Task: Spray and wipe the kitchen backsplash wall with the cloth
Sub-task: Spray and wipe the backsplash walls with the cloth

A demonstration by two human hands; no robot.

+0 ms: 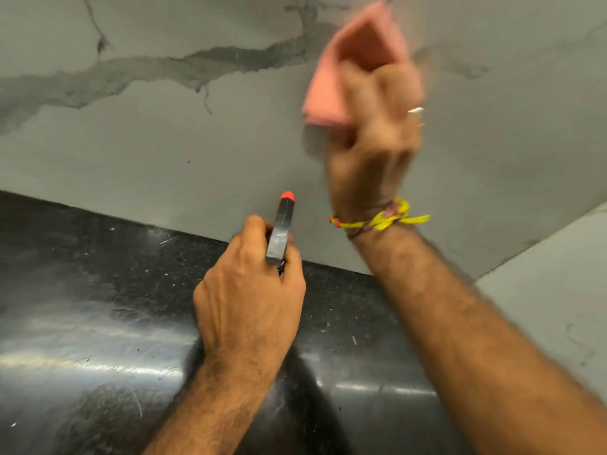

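Grey wall [164,142] is undergoing wiping: right hand [377,133] is gripping the cloth [328,93] against it. Below the cloth, left hand [249,303] is gripping the sprayer [282,231]. Next move likely calls for spraying unwiped wall.

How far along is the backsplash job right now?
Done: can't tell; no spray or wiped patch shows on the backsplash. In hand: right hand holds the pink cloth up at the wall, blurred; left hand grips the spray bottle. Left: seemingly most of the wall.

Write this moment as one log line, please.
left hand: grips spray bottle | right hand: holds pink cloth against backsplash wall | image blurred
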